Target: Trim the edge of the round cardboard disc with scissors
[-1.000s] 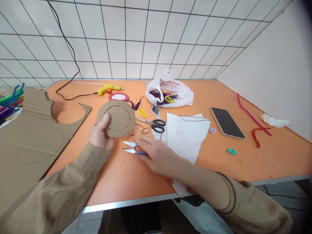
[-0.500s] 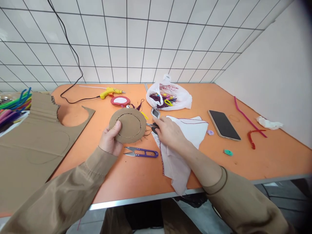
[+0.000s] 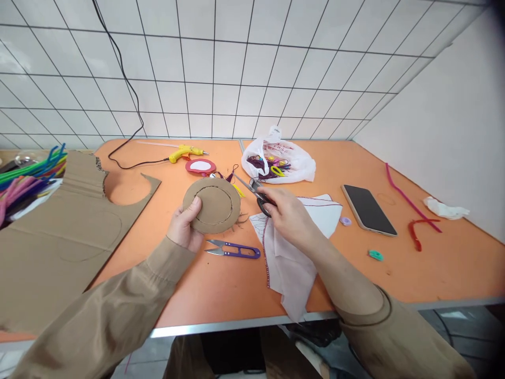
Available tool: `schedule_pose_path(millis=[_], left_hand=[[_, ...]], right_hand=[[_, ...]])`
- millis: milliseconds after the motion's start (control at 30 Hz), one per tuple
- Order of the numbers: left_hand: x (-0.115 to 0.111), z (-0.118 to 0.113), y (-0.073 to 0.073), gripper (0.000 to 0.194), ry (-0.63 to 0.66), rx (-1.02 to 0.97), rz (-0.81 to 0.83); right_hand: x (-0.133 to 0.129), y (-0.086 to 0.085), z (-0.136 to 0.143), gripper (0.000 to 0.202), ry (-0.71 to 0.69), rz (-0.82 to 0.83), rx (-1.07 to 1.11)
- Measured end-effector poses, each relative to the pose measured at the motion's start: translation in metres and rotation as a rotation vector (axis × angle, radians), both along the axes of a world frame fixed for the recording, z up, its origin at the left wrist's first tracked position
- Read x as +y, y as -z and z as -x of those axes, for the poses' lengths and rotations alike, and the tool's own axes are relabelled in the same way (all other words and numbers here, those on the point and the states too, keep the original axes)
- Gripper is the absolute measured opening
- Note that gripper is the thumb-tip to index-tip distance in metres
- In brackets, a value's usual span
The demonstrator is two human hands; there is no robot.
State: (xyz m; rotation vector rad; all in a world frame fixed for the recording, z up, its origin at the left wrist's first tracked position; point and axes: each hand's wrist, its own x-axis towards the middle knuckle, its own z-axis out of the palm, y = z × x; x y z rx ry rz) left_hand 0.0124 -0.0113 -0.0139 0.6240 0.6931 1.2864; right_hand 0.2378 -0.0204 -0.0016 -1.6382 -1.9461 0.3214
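Note:
My left hand (image 3: 187, 225) is closed on a round cardboard disc (image 3: 213, 206), thumb on its face. A smaller circle is marked or cut inside the disc's rim. A pair of scissors (image 3: 262, 199) with dark handles is in my right hand (image 3: 290, 210), the blades pointing up and left, just right of the disc. Some of the handle is hidden by my fingers. Beneath my right hand lies a white cloth (image 3: 292, 268) with dark red stitched edges. Purple thread snips (image 3: 232, 249) rest on the table just below the disc.
A large cut cardboard sheet (image 3: 59, 247) and several pipe cleaners (image 3: 35, 179) lie at the left. At the back are a yellow glue gun (image 3: 185, 153), a red-rimmed piece (image 3: 201, 167) and a white plastic bag (image 3: 295, 166). A phone (image 3: 369, 209) and a green clip (image 3: 375, 255) lie right.
The scissors in my right hand have swung so that their blades point up and left, clear of the disc. My left hand keeps its hold. The whole view has shifted slightly.

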Motion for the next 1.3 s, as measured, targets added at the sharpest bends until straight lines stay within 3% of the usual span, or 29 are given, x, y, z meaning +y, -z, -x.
schedule_pose_path(millis=[67, 167, 233, 333, 500, 600, 700, 833, 1033, 1167, 1300], left_hand=[[0.001, 0.001, 0.002, 0.043, 0.002, 0.001, 0.014], [0.003, 0.002, 0.004, 0.045, -0.004, 0.007, 0.029], [0.004, 0.002, 0.004, 0.047, -0.009, 0.018, 0.029], [0.003, 0.002, 0.002, 0.046, -0.012, 0.037, 0.018], [0.004, 0.002, -0.001, 0.038, -0.039, 0.086, 0.023], [0.005, 0.004, -0.002, 0.035, -0.040, 0.117, 0.030], [0.003, 0.004, -0.005, 0.031, -0.017, 0.147, 0.046], [-0.004, 0.003, -0.011, 0.028, 0.109, 0.233, 0.039], [-0.007, 0.001, -0.012, 0.029, 0.252, 0.398, -0.009], [-0.009, 0.003, -0.015, 0.038, 0.295, 0.245, -0.040], [-0.019, -0.002, -0.015, 0.046, 0.360, 0.119, -0.174]], right_hand=[[-0.003, -0.001, 0.000, 0.032, -0.070, 0.014, 0.374], [-0.009, -0.005, 0.004, 0.029, -0.289, 0.175, 0.898], [-0.014, -0.011, 0.009, 0.040, -0.425, 0.250, 1.112], [-0.021, -0.017, 0.016, 0.043, -0.490, 0.385, 1.272], [-0.030, -0.015, 0.019, 0.053, -0.477, 0.508, 1.299], [-0.031, -0.011, 0.018, 0.059, -0.452, 0.475, 1.233], [-0.029, -0.011, 0.015, 0.051, -0.335, 0.405, 1.160], [-0.024, -0.013, 0.018, 0.039, -0.158, 0.340, 1.063], [-0.022, -0.016, 0.031, 0.028, -0.196, 0.531, 0.951], [-0.021, -0.015, 0.032, 0.020, -0.158, 0.468, 1.029], [-0.018, -0.012, 0.033, 0.016, -0.069, 0.375, 1.144]])
